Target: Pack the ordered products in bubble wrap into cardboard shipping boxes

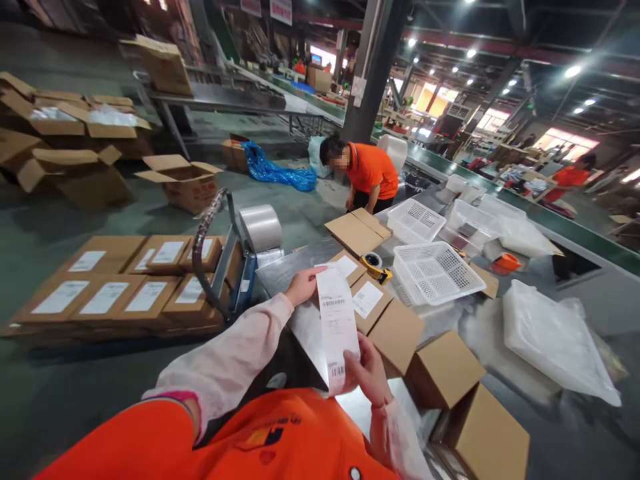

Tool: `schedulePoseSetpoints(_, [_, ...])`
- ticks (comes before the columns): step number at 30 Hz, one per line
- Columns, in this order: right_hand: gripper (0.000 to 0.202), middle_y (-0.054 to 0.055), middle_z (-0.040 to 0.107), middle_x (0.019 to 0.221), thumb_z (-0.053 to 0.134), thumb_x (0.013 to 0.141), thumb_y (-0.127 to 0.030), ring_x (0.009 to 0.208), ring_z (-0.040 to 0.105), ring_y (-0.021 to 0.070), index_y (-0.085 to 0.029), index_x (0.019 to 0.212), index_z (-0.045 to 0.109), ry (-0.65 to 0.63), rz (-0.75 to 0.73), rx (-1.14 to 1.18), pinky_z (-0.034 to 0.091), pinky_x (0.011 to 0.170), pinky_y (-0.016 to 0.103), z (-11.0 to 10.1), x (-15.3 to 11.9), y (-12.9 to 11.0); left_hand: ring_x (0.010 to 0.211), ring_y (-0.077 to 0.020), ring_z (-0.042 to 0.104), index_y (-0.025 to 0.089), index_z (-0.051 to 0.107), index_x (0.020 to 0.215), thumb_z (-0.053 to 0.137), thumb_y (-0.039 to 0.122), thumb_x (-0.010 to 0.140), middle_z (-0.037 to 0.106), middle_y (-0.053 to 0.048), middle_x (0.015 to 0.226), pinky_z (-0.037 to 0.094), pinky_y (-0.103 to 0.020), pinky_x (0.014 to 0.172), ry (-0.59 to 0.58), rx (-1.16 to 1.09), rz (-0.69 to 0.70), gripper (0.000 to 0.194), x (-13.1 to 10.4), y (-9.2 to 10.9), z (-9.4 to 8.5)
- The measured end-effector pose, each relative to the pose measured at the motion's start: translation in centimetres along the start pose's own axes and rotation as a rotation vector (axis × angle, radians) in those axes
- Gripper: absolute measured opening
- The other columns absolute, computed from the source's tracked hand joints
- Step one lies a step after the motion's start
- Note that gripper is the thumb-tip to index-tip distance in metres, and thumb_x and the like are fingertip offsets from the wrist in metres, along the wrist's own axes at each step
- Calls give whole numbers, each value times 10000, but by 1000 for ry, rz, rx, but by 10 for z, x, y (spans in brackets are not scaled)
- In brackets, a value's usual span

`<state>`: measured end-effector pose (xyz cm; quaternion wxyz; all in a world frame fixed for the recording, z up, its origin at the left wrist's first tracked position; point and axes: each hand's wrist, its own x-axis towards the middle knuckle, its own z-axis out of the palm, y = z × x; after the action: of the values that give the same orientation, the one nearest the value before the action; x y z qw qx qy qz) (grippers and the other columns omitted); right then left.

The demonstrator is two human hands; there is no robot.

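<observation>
A long white printed label strip hangs between my two hands over the near edge of the metal table. My left hand pinches its upper left corner. Lower down, my right hand grips the strip's right edge, thumb on the front. Just beyond the strip lie cardboard boxes with white labels, one of them a labelled box right of the strip. A yellow tape dispenser rests behind that box.
Unlabelled boxes stand at the right. White baskets and plastic bags lie farther right. A cart handle rises beside stacked labelled boxes at left. A person in orange bends beyond the table.
</observation>
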<state>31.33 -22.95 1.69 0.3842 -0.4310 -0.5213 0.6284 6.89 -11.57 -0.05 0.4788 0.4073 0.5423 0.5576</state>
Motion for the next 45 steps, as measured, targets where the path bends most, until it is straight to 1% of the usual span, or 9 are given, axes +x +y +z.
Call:
schedulePoseSetpoints(2, [489,78,733,1088,798,721,-449,996,678,272,-245,1146,665,1,6,-39,541,898,412,-3,1,9,1089,-286,642,159,779,973,785,347,637,755,-106,1054,456,-397,1019,1,-98,-5,385,5,6,1])
schedulePoseSetpoints(6, [512,87,733,1086,792,713,-457,971,682,277,-230,1149,652,20,37,-106,552,862,414,-8,1,22,1013,-279,680,118,765,1041,789,350,620,762,-122,1006,500,-401,962,-13,-197,-18,481,8,16,-2])
schedulePoseSetpoints(11, [521,87,744,1035,780,703,-510,886,696,267,-223,1114,639,32,83,-131,575,779,398,-7,0,25,1061,-286,669,101,764,1037,763,195,580,763,-124,991,494,-380,970,-58,-343,-46,466,7,27,-9])
schedulePoseSetpoints(15, [546,91,743,1028,782,698,-524,856,696,257,-215,1125,639,34,97,-102,581,755,385,-3,0,27,1036,-277,678,85,750,1064,721,129,591,762,-118,983,509,-366,941,-58,-388,-69,476,4,32,-9])
schedulePoseSetpoints(18, [573,103,743,1043,770,707,-546,847,703,253,-201,1143,629,19,108,-103,586,737,377,-3,1,30,1000,-261,688,78,746,1073,695,106,606,762,-113,983,518,-346,909,-54,-405,-80,471,3,36,-8])
schedulePoseSetpoints(23, [579,111,735,1109,743,747,-549,972,705,252,-190,1172,583,-22,89,-94,578,842,372,-4,0,36,959,-238,700,117,774,993,716,117,556,765,-99,990,520,-332,902,-51,-423,-77,441,2,40,-8])
schedulePoseSetpoints(31, [675,82,768,921,761,703,-600,726,725,233,-194,1190,533,-55,187,-57,594,621,341,0,-2,39,1030,-248,681,142,786,976,718,137,570,765,-87,1022,489,-330,942,-50,-356,-20,411,4,40,-9])
schedulePoseSetpoints(40, [659,63,766,865,779,680,-601,730,733,253,-204,1157,561,-77,214,-39,613,668,385,7,-3,34,1012,-275,692,116,770,1029,739,178,579,760,-119,1031,500,-397,959,-117,-363,-17,456,4,44,-8])
schedulePoseSetpoints(45, [655,47,761,852,791,662,-605,752,733,260,-225,1147,570,-75,226,-1,625,707,423,9,-4,35,1116,-308,649,116,778,995,727,191,559,748,-127,1090,462,-423,1021,-95,-328,13,445,5,47,-7])
